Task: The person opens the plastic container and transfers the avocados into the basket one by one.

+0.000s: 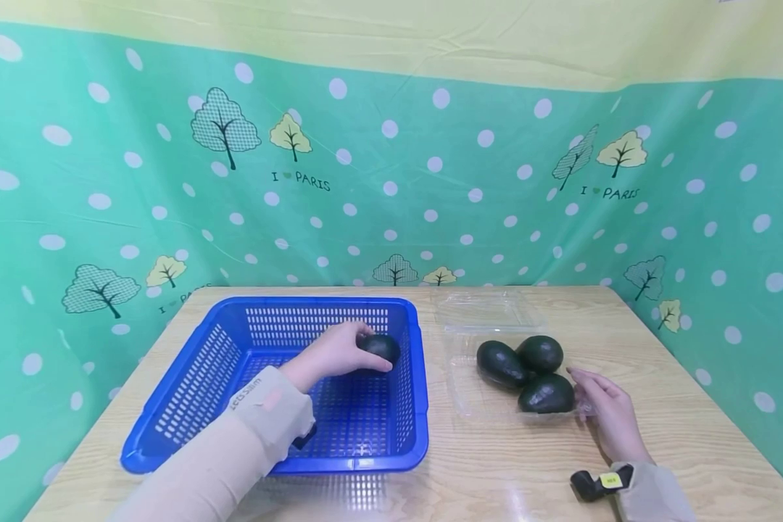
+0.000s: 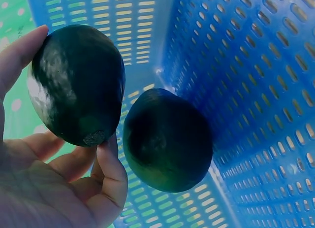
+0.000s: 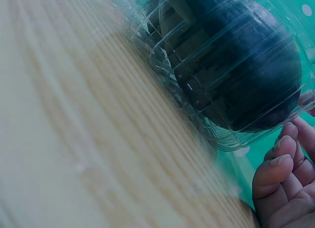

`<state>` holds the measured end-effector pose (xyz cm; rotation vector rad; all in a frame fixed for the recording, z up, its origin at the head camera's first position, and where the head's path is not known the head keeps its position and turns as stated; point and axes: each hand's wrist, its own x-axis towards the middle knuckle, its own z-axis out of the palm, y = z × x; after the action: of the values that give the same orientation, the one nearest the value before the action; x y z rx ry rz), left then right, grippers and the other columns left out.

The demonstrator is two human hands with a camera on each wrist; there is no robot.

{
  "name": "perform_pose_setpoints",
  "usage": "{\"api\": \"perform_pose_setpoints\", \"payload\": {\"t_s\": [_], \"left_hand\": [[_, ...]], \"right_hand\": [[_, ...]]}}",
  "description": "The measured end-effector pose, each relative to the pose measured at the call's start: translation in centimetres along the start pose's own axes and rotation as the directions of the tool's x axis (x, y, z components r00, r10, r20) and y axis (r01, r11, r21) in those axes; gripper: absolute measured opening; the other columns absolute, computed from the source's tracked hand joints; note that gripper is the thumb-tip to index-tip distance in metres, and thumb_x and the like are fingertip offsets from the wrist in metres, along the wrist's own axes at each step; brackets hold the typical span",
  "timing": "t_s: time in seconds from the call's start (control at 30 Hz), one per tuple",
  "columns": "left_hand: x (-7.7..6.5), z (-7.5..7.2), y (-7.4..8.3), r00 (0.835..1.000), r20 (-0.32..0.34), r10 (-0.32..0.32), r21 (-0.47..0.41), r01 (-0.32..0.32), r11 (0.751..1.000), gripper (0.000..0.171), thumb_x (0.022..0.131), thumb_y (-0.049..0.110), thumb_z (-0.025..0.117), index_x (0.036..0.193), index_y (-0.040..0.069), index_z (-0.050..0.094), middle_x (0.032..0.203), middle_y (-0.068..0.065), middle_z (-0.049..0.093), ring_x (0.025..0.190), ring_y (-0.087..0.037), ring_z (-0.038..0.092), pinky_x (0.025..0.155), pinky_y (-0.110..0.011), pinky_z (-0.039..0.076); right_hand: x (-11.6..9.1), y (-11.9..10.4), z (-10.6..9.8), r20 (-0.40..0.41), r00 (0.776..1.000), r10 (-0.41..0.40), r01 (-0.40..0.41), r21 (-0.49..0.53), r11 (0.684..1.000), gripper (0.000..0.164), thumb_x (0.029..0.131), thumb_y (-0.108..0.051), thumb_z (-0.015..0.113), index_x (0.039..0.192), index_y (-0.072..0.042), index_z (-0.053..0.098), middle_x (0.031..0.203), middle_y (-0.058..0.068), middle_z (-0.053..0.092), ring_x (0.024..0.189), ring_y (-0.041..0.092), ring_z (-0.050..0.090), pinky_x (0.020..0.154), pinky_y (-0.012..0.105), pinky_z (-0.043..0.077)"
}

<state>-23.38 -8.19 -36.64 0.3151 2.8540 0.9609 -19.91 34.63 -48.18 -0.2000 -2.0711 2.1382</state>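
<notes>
In the head view, my left hand (image 1: 346, 351) reaches into a blue plastic basket (image 1: 424, 406) and grips a dark avocado (image 1: 381, 349) between thumb and fingers. A second avocado (image 2: 167, 139) lies below the held one on the basket floor, as the left wrist view shows; in the head view it is hidden. My right hand (image 1: 610, 409) pinches the right edge of a clear plastic clamshell box (image 1: 463, 395). Inside that box are three more avocados, one at the left (image 1: 501, 364), one at the back (image 1: 540, 354) and one at the front (image 1: 547, 394).
The box's clear lid (image 1: 486, 308) lies folded back behind it. Both containers stand on a light wooden table (image 1: 496, 471), basket at left and box at right. A green dotted cloth (image 1: 391, 159) hangs around the back and sides.
</notes>
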Motion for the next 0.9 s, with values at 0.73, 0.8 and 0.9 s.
{"api": "perform_pose_setpoints", "payload": {"t_s": [0.73,0.8,0.9], "left_hand": [[0.35,0.51,-0.6,1.0,-0.013,0.026,0.043,-0.025,0.999,0.068,0.07,0.038,0.087,0.121,-0.001,0.064,0.118,-0.016,0.067,0.107,-0.027,0.063,0.095,-0.046,0.051],[0.36,0.5,-0.7,0.999,-0.017,0.031,0.053,-0.03,0.998,0.066,0.07,0.038,0.087,0.119,-0.001,0.065,0.115,-0.015,0.068,0.104,-0.026,0.063,0.094,-0.045,0.051],[0.33,0.46,-0.72,0.999,-0.022,0.034,0.062,-0.032,0.998,0.061,0.07,0.038,0.087,0.114,0.0,0.067,0.11,-0.013,0.069,0.098,-0.024,0.063,0.091,-0.044,0.051]], "right_hand": [[0.14,-0.1,-0.05,-0.006,1.0,0.01,-0.01,-0.009,1.0,0.014,0.099,-0.028,0.061,0.099,-0.032,0.075,0.073,-0.011,0.059,0.059,0.005,0.052,0.051,0.022,0.047],[0.11,-0.07,-0.04,-0.006,1.0,0.009,-0.009,-0.007,1.0,0.014,0.099,-0.028,0.061,0.1,-0.031,0.075,0.073,-0.011,0.059,0.058,0.005,0.052,0.05,0.021,0.047],[0.05,-0.04,-0.03,-0.007,1.0,0.007,-0.007,-0.013,1.0,0.014,0.099,-0.028,0.062,0.1,-0.031,0.075,0.073,-0.011,0.059,0.058,0.004,0.052,0.05,0.021,0.047]]}}
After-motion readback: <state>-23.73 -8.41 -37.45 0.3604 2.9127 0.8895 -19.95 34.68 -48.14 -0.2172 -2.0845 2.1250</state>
